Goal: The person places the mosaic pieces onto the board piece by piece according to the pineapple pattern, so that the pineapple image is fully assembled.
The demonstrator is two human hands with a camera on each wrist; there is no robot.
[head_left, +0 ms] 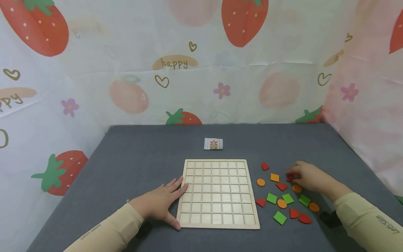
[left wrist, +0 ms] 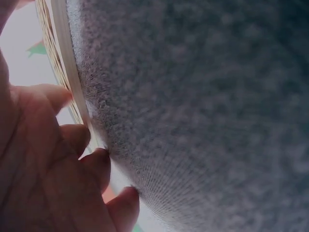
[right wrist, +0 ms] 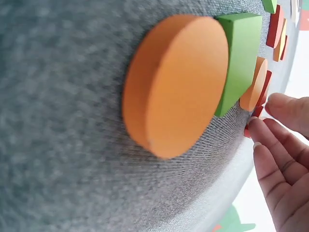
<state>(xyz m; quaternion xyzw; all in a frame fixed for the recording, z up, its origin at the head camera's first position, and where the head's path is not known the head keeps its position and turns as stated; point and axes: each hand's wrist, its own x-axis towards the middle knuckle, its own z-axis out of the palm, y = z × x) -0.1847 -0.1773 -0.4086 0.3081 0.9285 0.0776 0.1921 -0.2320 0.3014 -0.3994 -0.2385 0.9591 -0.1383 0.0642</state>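
Note:
A wooden grid board [head_left: 218, 225] with rows of square cells lies flat on the grey tabletop. My left hand [head_left: 160, 201] rests at its left edge, fingers spread, with the thumb by the lower left corner. In the left wrist view, the fingertips [left wrist: 63, 96] touch the board's side [left wrist: 67, 53]. My right hand [head_left: 310, 178] is at the far side of the loose pieces, its thumb and fingers pinching a red piece [right wrist: 258, 112]. Close by lies another red piece [head_left: 289, 179], partly hidden, and an orange disc [head_left: 296, 188].
Several orange, red and green pieces are scattered right of the board, among them a green square [head_left: 280, 217], an orange square [head_left: 274, 177] and a red piece [head_left: 265, 166]. A small picture card [head_left: 213, 144] lies behind the board. Printed cloth [head_left: 239, 94] hangs around the table.

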